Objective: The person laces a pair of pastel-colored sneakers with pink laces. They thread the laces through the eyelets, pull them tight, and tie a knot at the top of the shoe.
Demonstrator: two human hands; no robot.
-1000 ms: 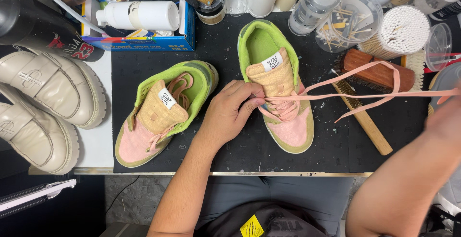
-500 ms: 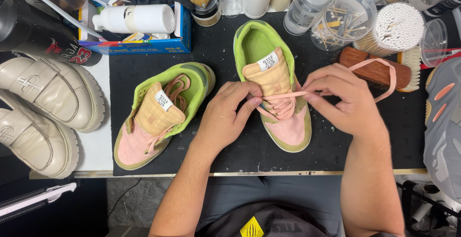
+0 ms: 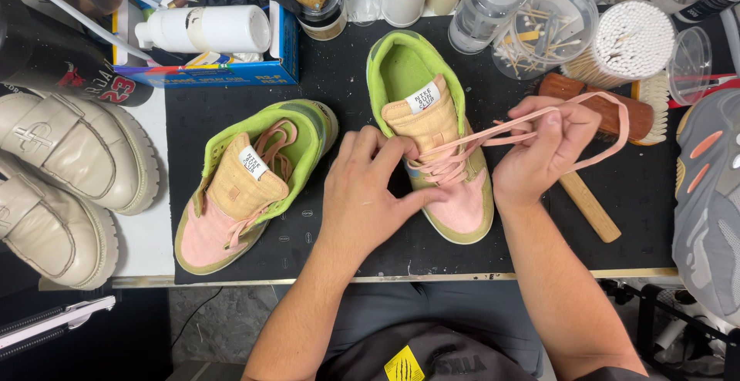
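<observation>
Head view: sneaker (image 3: 432, 130) long axis near-far, toe near; left hand (image 3: 370, 184) steadies it, right hand (image 3: 543, 150) fingers pinch pink lace (image 3: 493, 136).

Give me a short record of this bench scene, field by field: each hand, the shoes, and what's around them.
left hand: rests on the laced sneaker, steadying it
right hand: pinches the pink lace, looped above the wooden brush
second sneaker: lies left on the black mat, lace loose inside
cream shoes: far left, off the mat
cotton swabs: tub at top right
</observation>
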